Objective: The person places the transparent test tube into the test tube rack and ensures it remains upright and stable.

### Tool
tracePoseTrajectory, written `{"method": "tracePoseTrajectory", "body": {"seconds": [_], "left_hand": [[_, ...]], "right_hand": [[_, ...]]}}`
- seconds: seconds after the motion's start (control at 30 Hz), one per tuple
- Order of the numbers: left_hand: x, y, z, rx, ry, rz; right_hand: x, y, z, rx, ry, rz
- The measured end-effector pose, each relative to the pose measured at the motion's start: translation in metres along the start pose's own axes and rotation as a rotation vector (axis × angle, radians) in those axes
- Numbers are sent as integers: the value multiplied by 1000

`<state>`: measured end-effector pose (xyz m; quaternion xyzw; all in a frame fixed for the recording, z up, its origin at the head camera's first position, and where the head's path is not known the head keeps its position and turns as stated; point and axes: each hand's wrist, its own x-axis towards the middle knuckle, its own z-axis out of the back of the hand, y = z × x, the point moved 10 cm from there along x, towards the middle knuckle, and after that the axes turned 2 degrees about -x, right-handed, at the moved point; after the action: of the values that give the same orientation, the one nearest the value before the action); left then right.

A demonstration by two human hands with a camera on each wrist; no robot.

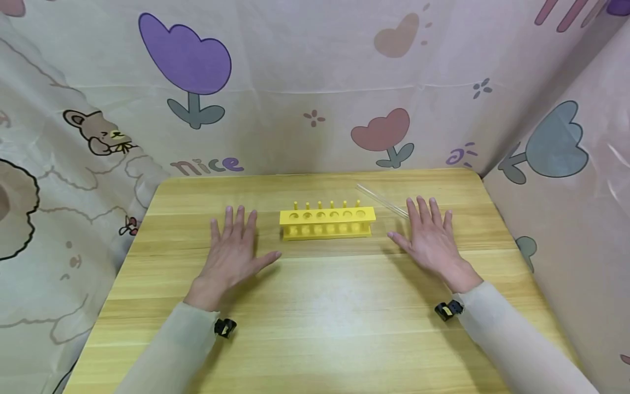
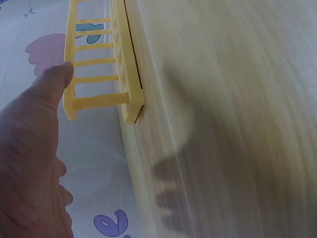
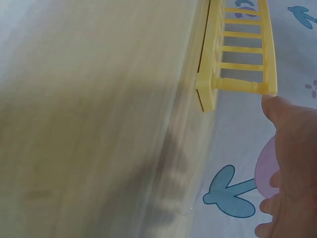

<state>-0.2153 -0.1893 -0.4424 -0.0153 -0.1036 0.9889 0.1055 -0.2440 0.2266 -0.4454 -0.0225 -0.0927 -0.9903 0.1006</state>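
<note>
A yellow test tube rack (image 1: 327, 223) stands lengthwise near the middle of the table, its row of round holes facing up and a row of short pegs along its back. To its left, my left hand (image 1: 231, 257) is held palm down with fingers spread and the thumb pointing towards the rack. On the other side, my right hand (image 1: 433, 241) is spread in the same way. A thin clear tube (image 1: 379, 198) lies slantwise behind the right hand, its near end by the fingertips; whether it is one tube or two, I cannot tell. Both hands hold nothing.
The wooden table (image 1: 315, 317) reaches back to a patterned curtain (image 1: 295, 65), with more curtain along the left and right sides. Each sleeve carries a small black device, one at the left cuff (image 1: 225, 328) and one at the right cuff (image 1: 449, 310).
</note>
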Motion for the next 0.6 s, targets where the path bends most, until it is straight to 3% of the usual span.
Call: {"method": "tracePoseTrajectory", "body": {"seconds": [0.4,0.6], "left_hand": [[24,-29,-3,-9,15,-70],[34,-46,-6,15,41,-111]], "right_hand": [[33,14,12,20,-126,71],[47,17,10,-30,-135,98]]}}
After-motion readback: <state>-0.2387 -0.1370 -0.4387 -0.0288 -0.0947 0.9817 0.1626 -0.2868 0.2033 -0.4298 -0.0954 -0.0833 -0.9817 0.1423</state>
